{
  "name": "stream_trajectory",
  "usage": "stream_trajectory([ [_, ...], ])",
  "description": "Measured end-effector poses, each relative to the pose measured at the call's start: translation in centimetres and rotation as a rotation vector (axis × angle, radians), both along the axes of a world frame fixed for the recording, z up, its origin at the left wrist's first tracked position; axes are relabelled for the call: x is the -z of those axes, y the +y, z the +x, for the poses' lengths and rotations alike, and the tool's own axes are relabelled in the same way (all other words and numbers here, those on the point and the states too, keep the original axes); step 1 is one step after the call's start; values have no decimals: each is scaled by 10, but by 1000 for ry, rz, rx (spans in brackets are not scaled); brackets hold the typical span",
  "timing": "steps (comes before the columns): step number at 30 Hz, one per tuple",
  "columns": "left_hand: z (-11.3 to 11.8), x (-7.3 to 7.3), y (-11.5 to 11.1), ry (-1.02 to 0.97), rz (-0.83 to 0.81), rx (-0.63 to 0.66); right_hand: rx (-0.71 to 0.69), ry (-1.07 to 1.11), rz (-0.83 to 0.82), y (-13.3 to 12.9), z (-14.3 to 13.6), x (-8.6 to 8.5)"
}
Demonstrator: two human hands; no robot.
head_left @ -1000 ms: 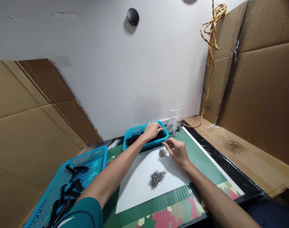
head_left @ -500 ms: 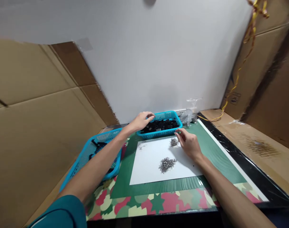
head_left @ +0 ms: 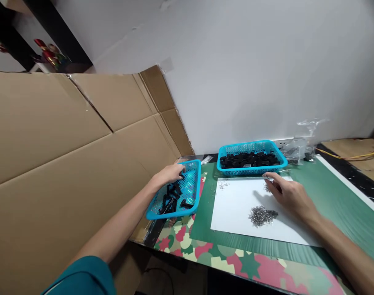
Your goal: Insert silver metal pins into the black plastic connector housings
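My left hand reaches over the left blue basket, its fingers closed on a small black part above other black parts. Over the upper right of the white sheet, my right hand pinches a small thin item between thumb and fingertips. A pile of small metal pieces lies on the sheet. Another small pile is partly covered by my right hand, and a few thin pieces sit at the upper left corner.
Behind the sheet stands a second blue basket full of black parts. Clear plastic bags are at its right. Cardboard walls the left side, and a white wall rises behind the green mat.
The view has turned left. My left hand has moved from the back basket to the left basket and closed on a black part. My right hand remains by the sheet's upper right, still pinching.
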State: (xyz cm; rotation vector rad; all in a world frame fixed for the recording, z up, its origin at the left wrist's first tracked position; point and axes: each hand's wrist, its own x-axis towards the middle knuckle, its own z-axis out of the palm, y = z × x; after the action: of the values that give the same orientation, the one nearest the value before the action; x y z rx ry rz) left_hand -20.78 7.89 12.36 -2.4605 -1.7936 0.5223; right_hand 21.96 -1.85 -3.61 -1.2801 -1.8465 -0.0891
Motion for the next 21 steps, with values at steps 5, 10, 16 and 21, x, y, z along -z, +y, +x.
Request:
stream_trajectory([
  [5, -9, 14, 14, -12, 15, 5, 50, 27, 53, 0, 5, -3],
  [10, -17, 11, 31, -114, 11, -23, 77, 58, -46, 0, 6, -6],
  [16, -28, -7, 33, -319, 176, -122, 140, 155, -216, 3, 8, -13],
  [21, -17, -25, 25, -585, 279, -202, -15, 259, -382, 5, 15, -25],
])
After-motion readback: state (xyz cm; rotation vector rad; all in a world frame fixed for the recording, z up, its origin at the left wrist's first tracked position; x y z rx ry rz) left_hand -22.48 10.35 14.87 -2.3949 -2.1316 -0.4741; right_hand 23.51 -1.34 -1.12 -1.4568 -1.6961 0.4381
